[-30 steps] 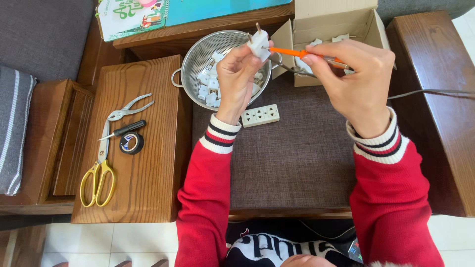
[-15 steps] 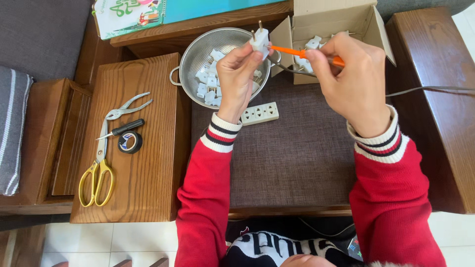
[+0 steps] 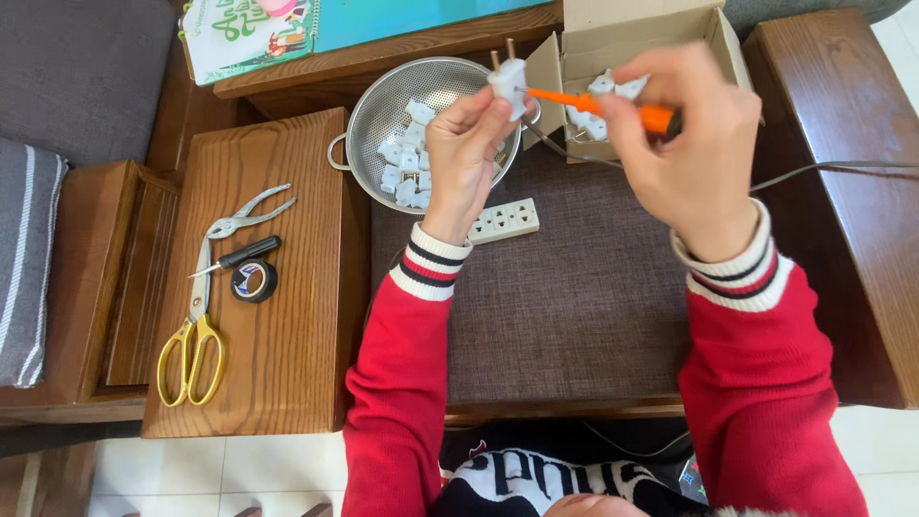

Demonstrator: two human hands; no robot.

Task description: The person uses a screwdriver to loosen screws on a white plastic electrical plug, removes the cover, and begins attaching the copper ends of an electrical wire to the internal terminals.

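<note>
Above the round steel colander (image 3: 369, 110), our left hand (image 3: 464, 158) pinches a white two-pin plug (image 3: 508, 77); our right hand (image 3: 694, 144), clamped on an orange-handled screwdriver (image 3: 613, 105), should keep its tip square.

Yellow-handled scissors (image 3: 196, 330), black tape roll (image 3: 254, 281), small black screwdriver (image 3: 239, 256) on wooden board (image 3: 287, 383); picture book (image 3: 316, 24) above.

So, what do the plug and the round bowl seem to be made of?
The plug in the left hand looks like glossy white plastic with two metal-looking pins. The bowl looks like steel: silvery, shiny, finely perforated like a colander.
</note>
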